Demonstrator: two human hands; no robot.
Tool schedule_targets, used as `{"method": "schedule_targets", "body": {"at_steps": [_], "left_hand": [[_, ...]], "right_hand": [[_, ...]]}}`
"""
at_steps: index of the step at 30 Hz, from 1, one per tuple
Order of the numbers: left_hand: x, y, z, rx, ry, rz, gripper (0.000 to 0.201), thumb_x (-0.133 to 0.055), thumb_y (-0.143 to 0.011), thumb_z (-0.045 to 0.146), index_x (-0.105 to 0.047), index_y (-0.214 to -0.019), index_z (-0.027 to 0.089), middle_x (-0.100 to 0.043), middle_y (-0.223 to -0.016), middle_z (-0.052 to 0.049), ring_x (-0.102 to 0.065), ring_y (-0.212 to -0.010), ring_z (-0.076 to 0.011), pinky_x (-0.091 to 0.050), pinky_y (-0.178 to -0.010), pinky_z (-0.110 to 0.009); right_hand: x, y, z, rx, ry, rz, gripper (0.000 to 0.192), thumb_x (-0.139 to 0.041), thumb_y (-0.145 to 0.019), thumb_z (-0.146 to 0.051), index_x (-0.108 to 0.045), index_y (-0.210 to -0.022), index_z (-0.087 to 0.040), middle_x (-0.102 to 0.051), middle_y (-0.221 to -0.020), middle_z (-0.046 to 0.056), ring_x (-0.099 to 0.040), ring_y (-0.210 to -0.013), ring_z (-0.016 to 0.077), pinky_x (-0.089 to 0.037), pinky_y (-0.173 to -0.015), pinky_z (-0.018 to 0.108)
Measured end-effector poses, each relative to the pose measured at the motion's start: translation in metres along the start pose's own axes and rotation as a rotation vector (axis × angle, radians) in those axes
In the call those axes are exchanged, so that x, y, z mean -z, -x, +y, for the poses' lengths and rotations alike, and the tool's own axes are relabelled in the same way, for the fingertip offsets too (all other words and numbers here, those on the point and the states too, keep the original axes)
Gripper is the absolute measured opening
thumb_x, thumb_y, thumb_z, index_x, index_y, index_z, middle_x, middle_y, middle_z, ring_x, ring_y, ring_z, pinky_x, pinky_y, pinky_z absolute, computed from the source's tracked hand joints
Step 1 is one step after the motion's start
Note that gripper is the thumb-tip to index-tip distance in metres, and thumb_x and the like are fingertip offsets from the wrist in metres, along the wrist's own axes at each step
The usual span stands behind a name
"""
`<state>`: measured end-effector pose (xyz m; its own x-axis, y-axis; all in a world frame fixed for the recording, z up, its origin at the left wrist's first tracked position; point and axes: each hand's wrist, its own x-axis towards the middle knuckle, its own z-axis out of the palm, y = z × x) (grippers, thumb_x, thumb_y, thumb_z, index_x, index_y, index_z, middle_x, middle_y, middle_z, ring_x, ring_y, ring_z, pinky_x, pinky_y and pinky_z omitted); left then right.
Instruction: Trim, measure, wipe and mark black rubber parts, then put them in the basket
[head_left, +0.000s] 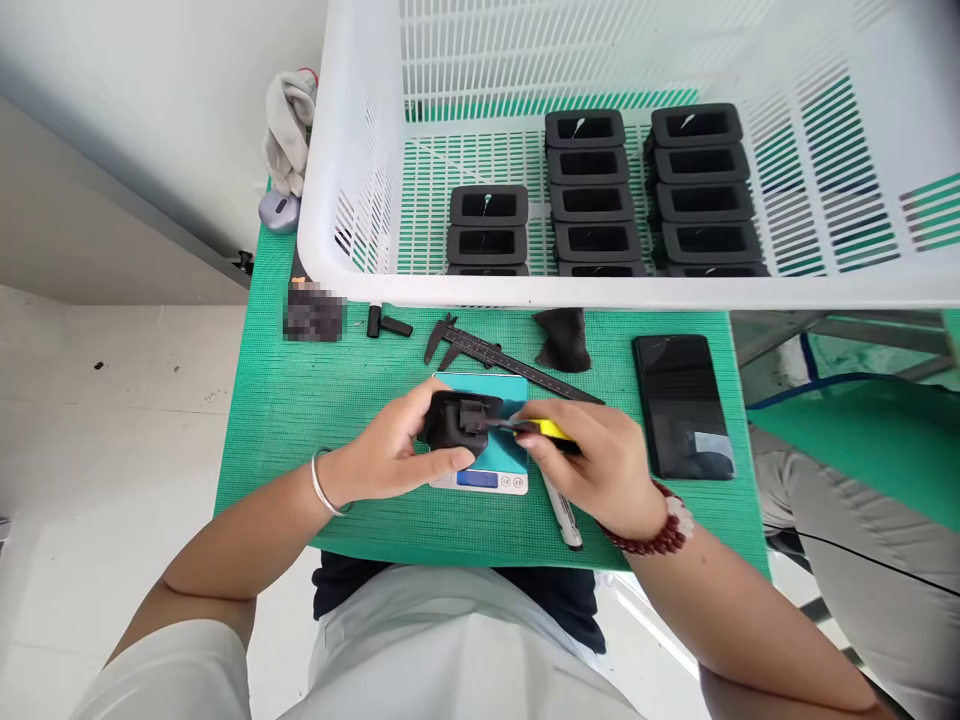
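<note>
My left hand [390,455] holds a black rubber-like part [454,422] just above a small scale [487,478] with a teal top. My right hand [600,462] grips a yellow-handled tool [551,430], probably a small knife. Its tip touches the right side of the black part. A white marker pen [564,515] lies on the green mat under my right hand. A silver bangle sits on my left wrist and a dark red bead bracelet on my right wrist.
A large white basket [360,150] at the back holds several stacked black parts [592,200]. A black caliper [495,355], a black cloth [564,340], a dark phone [681,405] and a small black piece [388,323] lie on the green mat [300,420]. Another person's leg [862,540] is at right.
</note>
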<state>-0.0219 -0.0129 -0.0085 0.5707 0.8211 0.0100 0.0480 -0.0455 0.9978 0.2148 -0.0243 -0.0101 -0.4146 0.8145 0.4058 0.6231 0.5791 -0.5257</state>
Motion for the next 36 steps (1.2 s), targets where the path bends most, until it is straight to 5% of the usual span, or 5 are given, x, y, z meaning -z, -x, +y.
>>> {"method": "schedule_targets", "body": {"at_steps": [14,20,26,36], "left_hand": [[0.0016,-0.0022,0.0018,0.036,-0.024,0.002,0.029,-0.068,-0.085,0.040,-0.051,-0.098,0.020,-0.048,-0.082,0.000,-0.044,-0.066,-0.0105,-0.037,-0.055,-0.021],[0.0017,-0.0029,0.0038,0.051,-0.074,0.058,0.027,-0.069,-0.084,0.037,-0.052,-0.095,0.019,-0.049,-0.081,0.001,-0.046,-0.066,-0.0103,-0.039,-0.057,-0.022],[0.0007,-0.0026,0.0049,0.070,-0.053,0.050,0.026,-0.070,-0.084,0.034,-0.052,-0.096,0.020,-0.052,-0.081,0.001,-0.049,-0.066,-0.0102,-0.041,-0.057,-0.021],[-0.0003,-0.0037,0.0058,0.165,0.006,0.049,0.029,-0.070,-0.083,0.039,-0.051,-0.093,0.020,-0.050,-0.081,0.001,-0.052,-0.068,-0.0114,-0.045,-0.058,-0.023]], "right_hand": [[-0.0028,-0.0007,0.0004,-0.082,0.034,0.064,0.016,-0.053,-0.097,-0.032,-0.062,-0.090,-0.019,-0.066,-0.064,-0.001,-0.058,-0.051,0.0108,-0.043,-0.050,0.022],[-0.0016,0.0012,0.0001,0.096,0.085,0.038,0.013,-0.057,-0.096,-0.030,-0.062,-0.094,-0.018,-0.070,-0.071,0.002,-0.063,-0.058,0.0126,-0.044,-0.053,0.025],[-0.0004,0.0023,0.0010,0.085,0.211,0.142,0.008,-0.063,-0.091,-0.024,-0.061,-0.096,-0.018,-0.069,-0.070,0.002,-0.063,-0.059,0.0141,-0.044,-0.053,0.026],[-0.0022,0.0019,0.0012,0.099,0.199,0.098,0.009,-0.060,-0.093,-0.026,-0.061,-0.095,-0.018,-0.069,-0.071,0.002,-0.062,-0.059,0.0127,-0.043,-0.053,0.025]]}}
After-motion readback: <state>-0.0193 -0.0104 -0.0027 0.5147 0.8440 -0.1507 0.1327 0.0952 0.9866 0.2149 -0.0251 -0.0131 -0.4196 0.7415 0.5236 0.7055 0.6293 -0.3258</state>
